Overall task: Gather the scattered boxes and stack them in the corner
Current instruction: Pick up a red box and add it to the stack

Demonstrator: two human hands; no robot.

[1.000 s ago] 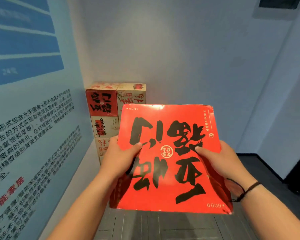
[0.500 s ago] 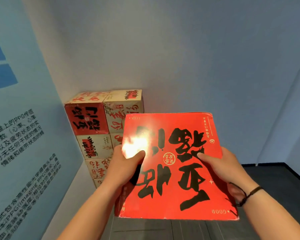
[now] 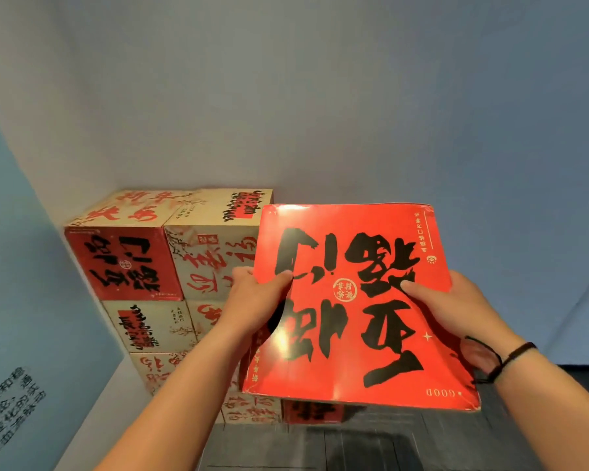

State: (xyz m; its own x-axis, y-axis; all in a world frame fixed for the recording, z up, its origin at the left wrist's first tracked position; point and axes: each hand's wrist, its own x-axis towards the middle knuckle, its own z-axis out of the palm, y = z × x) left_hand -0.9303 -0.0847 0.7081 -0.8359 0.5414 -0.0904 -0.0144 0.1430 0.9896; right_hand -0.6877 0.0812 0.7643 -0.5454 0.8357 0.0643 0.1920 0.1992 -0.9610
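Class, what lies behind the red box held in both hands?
Behind the red box the stack of boxes shows in the corner, with its right part covered. How far the stack runs behind it cannot be seen.

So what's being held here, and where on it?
The red box, in both hands: the left hand grips its left edge and the right hand its right edge, thumbs on the top face.
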